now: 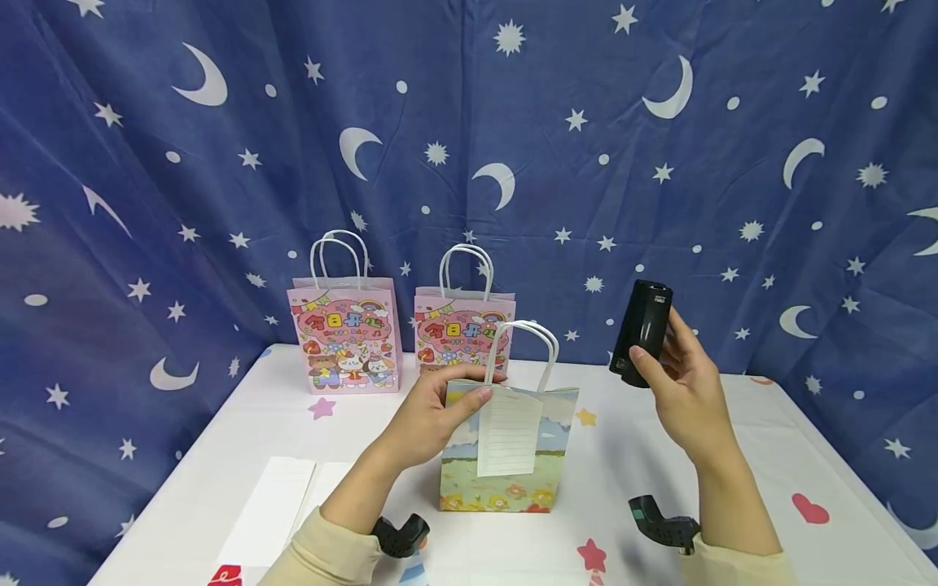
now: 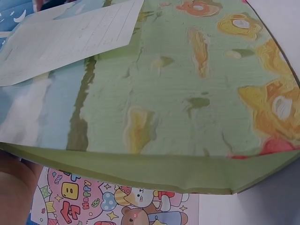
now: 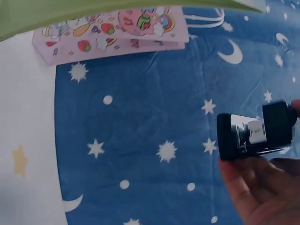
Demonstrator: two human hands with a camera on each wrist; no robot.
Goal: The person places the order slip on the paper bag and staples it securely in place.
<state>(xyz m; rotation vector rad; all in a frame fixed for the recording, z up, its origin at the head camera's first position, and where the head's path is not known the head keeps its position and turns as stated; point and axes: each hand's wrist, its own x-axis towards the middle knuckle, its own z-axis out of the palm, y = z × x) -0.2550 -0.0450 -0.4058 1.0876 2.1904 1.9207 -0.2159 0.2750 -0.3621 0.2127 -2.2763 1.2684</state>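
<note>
My left hand [image 1: 440, 411] pinches the top left edge of a paper gift bag [image 1: 506, 484] with a painted meadow and flowers. A lined paper slip [image 1: 507, 431] hangs over the bag's front from its upper edge, the thumb lying by its top corner. In the left wrist view the slip [image 2: 70, 40] stands slightly off the bag's face at its lower end. My right hand [image 1: 689, 395] holds a black stapler [image 1: 643, 330] in the air, right of the bag and apart from it. The right wrist view shows the stapler's [image 3: 255, 131] end between thumb and fingers.
Two pink cartoon gift bags, a left one [image 1: 344, 338] and a right one [image 1: 463, 321], stand at the back of the white table [image 1: 733, 456]. White paper sheets [image 1: 271, 505] lie at the front left. Behind hangs a blue star-and-moon curtain [image 1: 454, 81].
</note>
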